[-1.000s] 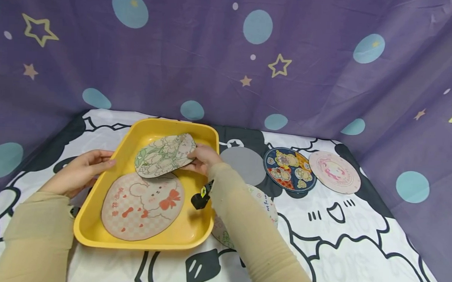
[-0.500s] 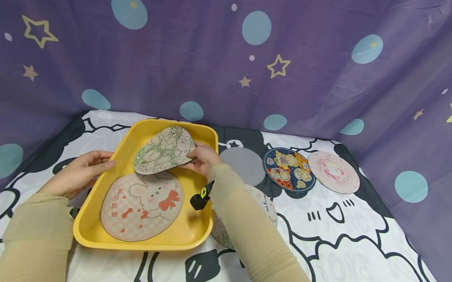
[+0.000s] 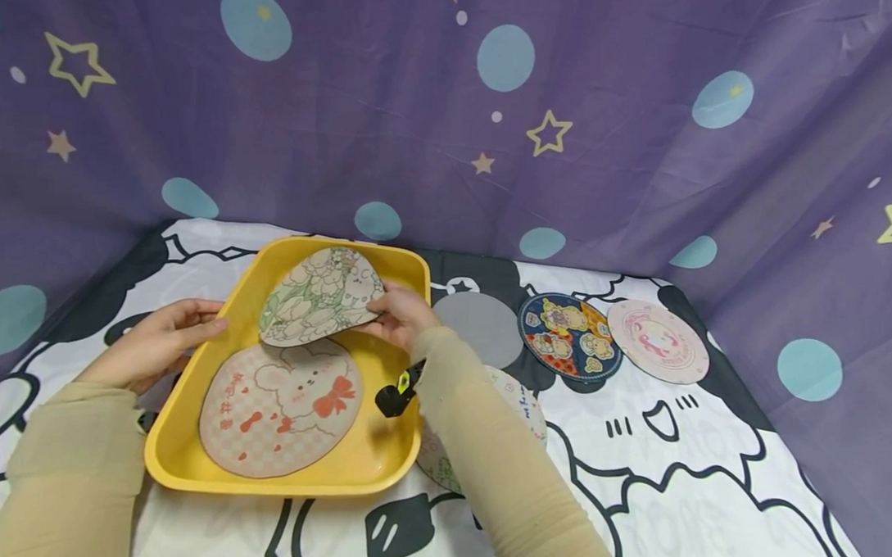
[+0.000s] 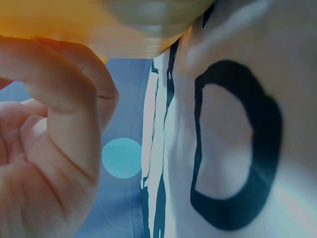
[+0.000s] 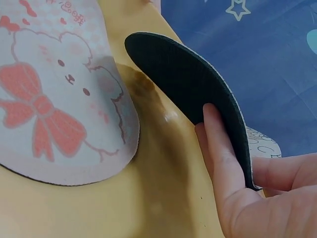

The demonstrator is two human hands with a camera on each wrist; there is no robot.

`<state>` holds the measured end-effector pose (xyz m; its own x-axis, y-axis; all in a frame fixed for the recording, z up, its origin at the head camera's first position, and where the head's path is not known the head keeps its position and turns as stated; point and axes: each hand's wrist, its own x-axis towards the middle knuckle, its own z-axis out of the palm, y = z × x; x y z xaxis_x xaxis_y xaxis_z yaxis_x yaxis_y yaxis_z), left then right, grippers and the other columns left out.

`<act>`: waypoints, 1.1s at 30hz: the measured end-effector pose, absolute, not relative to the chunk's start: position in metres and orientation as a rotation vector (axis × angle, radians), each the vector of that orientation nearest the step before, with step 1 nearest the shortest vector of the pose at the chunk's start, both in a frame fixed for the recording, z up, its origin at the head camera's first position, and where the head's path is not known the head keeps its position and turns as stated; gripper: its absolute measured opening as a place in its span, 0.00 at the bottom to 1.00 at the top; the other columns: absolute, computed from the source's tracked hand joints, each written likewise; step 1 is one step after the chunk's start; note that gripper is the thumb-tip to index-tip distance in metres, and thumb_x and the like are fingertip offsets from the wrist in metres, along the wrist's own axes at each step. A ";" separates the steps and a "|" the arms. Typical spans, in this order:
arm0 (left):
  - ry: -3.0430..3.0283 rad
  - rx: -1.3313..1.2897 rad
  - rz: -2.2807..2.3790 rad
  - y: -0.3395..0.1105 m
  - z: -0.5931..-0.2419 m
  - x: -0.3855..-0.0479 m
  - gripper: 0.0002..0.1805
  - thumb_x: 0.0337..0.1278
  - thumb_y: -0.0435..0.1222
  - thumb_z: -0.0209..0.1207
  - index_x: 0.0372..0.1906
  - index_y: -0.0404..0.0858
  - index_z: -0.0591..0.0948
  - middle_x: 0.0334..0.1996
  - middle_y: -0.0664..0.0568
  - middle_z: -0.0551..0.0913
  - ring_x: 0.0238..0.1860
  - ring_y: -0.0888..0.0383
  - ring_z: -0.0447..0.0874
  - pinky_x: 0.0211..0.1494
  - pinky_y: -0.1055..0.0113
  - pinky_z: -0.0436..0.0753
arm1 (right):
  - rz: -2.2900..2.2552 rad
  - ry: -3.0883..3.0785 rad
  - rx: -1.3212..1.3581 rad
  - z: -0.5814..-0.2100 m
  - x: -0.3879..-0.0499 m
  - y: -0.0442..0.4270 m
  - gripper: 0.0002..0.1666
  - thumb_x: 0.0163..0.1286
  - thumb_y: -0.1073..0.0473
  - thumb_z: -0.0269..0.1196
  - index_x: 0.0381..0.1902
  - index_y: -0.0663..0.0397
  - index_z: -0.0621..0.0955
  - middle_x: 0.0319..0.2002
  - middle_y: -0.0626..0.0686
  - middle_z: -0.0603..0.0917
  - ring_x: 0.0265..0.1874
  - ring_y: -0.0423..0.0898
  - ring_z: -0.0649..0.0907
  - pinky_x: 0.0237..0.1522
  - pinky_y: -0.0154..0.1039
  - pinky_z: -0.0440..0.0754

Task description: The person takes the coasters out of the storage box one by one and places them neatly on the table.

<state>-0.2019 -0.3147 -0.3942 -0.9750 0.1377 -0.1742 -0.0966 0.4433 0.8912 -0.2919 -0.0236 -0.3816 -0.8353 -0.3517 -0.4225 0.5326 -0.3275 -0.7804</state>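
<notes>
My right hand [image 3: 399, 314] pinches the right edge of a round mat [image 3: 316, 303] with a green and cream flower print. The mat is bent and tilted above the far part of a yellow tray [image 3: 384, 465]; its dark underside shows in the right wrist view, with fingers [image 5: 220, 148] pressed against it. Flat in the tray lies a pink checked mat [image 3: 264, 428] with a white bear and red bow, its far edge overlapped in view by the flower mat. My left hand [image 3: 159, 338] grips the tray's left rim, thumb near the top; bent fingers [image 4: 69, 94] touch the outer wall.
Right of the tray, a plain grey round mat [image 3: 477, 329], a dark blue bear mat [image 3: 569, 336] and a pink mat [image 3: 658, 341] lie on the patterned cloth [image 3: 704, 501]. Partly under my right forearm are flowered mats [image 3: 519, 400]. A purple curtain [image 3: 422, 105] hangs behind.
The flower mat has tipped up and its far edge has risen, so more of its printed face shows; it has shifted slightly left. My left hand has stayed on the tray.
</notes>
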 end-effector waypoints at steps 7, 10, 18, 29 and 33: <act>2.466 0.052 1.566 -0.316 -0.397 -0.202 0.38 0.75 0.48 0.48 0.72 0.23 0.52 0.56 0.43 0.71 0.42 0.71 0.80 0.45 0.64 0.86 | -2.194 1.336 0.223 -0.381 -0.288 -0.022 0.35 0.72 0.78 0.47 0.72 0.47 0.69 0.59 0.62 0.78 0.63 0.57 0.77 0.66 0.56 0.72; 2.464 0.062 1.574 -0.317 -0.397 -0.202 0.38 0.75 0.48 0.49 0.71 0.23 0.53 0.53 0.49 0.73 0.42 0.71 0.81 0.44 0.64 0.86 | -2.203 1.313 0.227 -0.381 -0.287 -0.022 0.35 0.72 0.78 0.47 0.72 0.47 0.69 0.58 0.61 0.79 0.63 0.57 0.77 0.66 0.56 0.72; 2.472 0.045 1.552 -0.316 -0.396 -0.202 0.39 0.76 0.48 0.48 0.72 0.23 0.52 0.61 0.34 0.67 0.42 0.72 0.80 0.45 0.63 0.87 | -2.212 1.270 0.194 -0.381 -0.286 -0.021 0.35 0.72 0.78 0.47 0.73 0.48 0.68 0.58 0.61 0.77 0.65 0.58 0.75 0.67 0.56 0.70; 2.474 0.046 1.547 -0.315 -0.396 -0.203 0.39 0.76 0.49 0.48 0.72 0.23 0.51 0.63 0.31 0.65 0.42 0.73 0.80 0.45 0.63 0.87 | -2.240 1.196 0.138 -0.380 -0.285 -0.019 0.35 0.72 0.78 0.45 0.73 0.49 0.67 0.59 0.61 0.76 0.66 0.59 0.74 0.69 0.57 0.68; 2.474 0.054 1.553 -0.316 -0.396 -0.203 0.39 0.76 0.49 0.48 0.72 0.22 0.51 0.63 0.31 0.65 0.42 0.72 0.80 0.45 0.62 0.87 | -2.251 1.165 0.124 -0.379 -0.284 -0.019 0.35 0.73 0.78 0.45 0.73 0.49 0.66 0.62 0.62 0.75 0.67 0.59 0.72 0.69 0.56 0.67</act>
